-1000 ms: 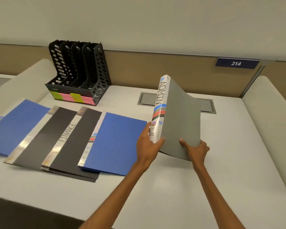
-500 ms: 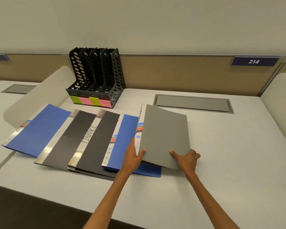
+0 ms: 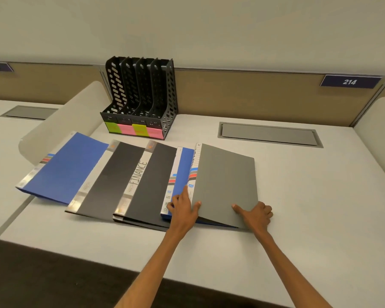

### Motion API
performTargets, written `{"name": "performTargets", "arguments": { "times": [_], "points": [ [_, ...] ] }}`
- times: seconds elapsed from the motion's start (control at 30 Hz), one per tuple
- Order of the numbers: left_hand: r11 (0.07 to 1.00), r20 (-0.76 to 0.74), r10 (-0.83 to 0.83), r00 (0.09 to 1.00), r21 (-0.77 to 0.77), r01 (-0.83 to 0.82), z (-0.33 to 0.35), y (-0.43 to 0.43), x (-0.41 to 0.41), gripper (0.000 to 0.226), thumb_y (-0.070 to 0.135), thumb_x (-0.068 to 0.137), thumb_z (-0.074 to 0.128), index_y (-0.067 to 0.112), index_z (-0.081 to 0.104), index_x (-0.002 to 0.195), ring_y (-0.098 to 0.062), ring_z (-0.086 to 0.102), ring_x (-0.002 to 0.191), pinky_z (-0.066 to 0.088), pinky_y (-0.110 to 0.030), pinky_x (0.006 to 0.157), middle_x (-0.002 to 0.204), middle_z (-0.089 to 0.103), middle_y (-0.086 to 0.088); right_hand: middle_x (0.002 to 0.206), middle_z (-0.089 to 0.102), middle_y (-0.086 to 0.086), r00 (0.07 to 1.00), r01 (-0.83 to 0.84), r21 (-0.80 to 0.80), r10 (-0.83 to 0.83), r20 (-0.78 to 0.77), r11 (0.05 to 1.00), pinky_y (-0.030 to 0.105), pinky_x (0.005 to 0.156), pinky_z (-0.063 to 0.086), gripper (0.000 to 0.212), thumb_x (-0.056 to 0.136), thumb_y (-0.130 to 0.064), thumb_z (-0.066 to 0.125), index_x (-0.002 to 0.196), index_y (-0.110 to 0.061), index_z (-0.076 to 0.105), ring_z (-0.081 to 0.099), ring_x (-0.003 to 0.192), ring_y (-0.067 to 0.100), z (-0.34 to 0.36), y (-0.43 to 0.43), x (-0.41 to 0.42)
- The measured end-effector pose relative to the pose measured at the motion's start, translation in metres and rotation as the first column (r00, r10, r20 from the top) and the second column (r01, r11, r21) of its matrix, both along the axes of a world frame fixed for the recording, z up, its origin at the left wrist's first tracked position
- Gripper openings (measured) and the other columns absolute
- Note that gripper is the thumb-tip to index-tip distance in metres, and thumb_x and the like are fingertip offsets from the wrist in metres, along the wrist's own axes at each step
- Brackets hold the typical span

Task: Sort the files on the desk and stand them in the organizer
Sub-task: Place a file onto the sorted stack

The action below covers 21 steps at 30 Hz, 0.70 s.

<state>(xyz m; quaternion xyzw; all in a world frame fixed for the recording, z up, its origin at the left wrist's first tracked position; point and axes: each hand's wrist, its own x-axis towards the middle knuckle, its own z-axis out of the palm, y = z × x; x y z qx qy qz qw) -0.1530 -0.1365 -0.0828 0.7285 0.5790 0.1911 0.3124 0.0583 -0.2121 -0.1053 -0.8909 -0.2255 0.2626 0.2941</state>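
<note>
The grey file (image 3: pixel 226 184) lies nearly flat between both hands, overlapping a blue file (image 3: pixel 183 172). The left hand (image 3: pixel 183 210) pinches its spine corner, fingers (image 3: pixel 176 204) spread; the right hand (image 3: pixel 257 213) grips its near right corner (thumb on top). The organizer (image 3: pixel 140 98) stands well beyond the fingers on the surface (image 3: pixel 320 196).

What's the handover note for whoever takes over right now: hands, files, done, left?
Left hand: on the grey file at its spine edge.
Right hand: gripping the grey file's near right corner.
Grey file lies overlapping a blue file, beside two black files (one marked FINANCE) and another blue file.
Organizer at the back: slots empty.
Done: nothing filed.
Left: stand all five.
</note>
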Motion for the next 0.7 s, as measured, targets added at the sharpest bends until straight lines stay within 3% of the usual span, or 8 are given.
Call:
{"name": "performTargets", "arguments": {
  "times": [0.33, 0.47, 0.57, 0.7],
  "points": [
    [0.993, -0.029, -0.004, 1.0, 0.122, 0.007, 0.006, 0.014, -0.041, 0.059, 0.034, 0.098, 0.05, 0.016, 0.023, 0.146, -0.021, 0.025, 0.135, 0.022, -0.048, 0.111, 0.147, 0.034, -0.005, 0.133, 0.038, 0.016, 0.995, -0.087, -0.004, 0.087, 0.042, 0.996, 0.049, 0.103, 0.035, 0.1, 0.066, -0.067, 0.075, 0.134, -0.004, 0.039, 0.033, 0.128, 0.035, 0.004, 0.027, -0.036],
    [0.999, 0.106, -0.03, 0.994, -0.018, 0.032, 0.013, 0.019, -0.045, 0.068, 0.028, 0.095, 0.057, 0.014, 0.017, 0.149, -0.023, 0.035, 0.135, 0.039, -0.049, 0.108, 0.148, 0.032, -0.007, 0.135, 0.037, 0.016, 0.993, -0.08, -0.06, 0.085, 0.077, 0.995, 0.048, 0.104, 0.034, 0.098, 0.068, -0.067, 0.073, 0.135, -0.005, 0.038, 0.032, 0.127, 0.035, -0.004, 0.029, -0.047],
    [0.998, 0.163, -0.027, 0.986, -0.046, 0.034, 0.012, 0.019, -0.046, 0.072, 0.027, 0.094, 0.06, 0.013, 0.015, 0.149, -0.022, 0.035, 0.134, 0.046, -0.046, 0.103, 0.148, 0.027, -0.009, 0.141, 0.032, 0.014, 0.982, -0.125, -0.006, 0.124, 0.145, 0.992, 0.048, 0.104, 0.031, 0.096, 0.074, -0.059, 0.072, 0.146, -0.013, 0.029, 0.028, 0.131, 0.034, -0.006, 0.028, -0.052],
    [0.998, 0.185, -0.038, 0.982, -0.043, 0.047, 0.008, 0.021, -0.05, 0.074, 0.028, 0.094, 0.06, 0.013, 0.014, 0.15, -0.022, 0.038, 0.132, 0.045, -0.046, 0.104, 0.145, 0.033, -0.008, 0.144, 0.034, 0.009, 0.952, -0.237, 0.012, 0.23, 0.203, 0.971, 0.047, 0.108, 0.027, 0.066, 0.088, -0.045, 0.062, 0.144, -0.018, 0.04, 0.028, 0.134, 0.029, -0.004, 0.031, -0.061]
  ]
}}
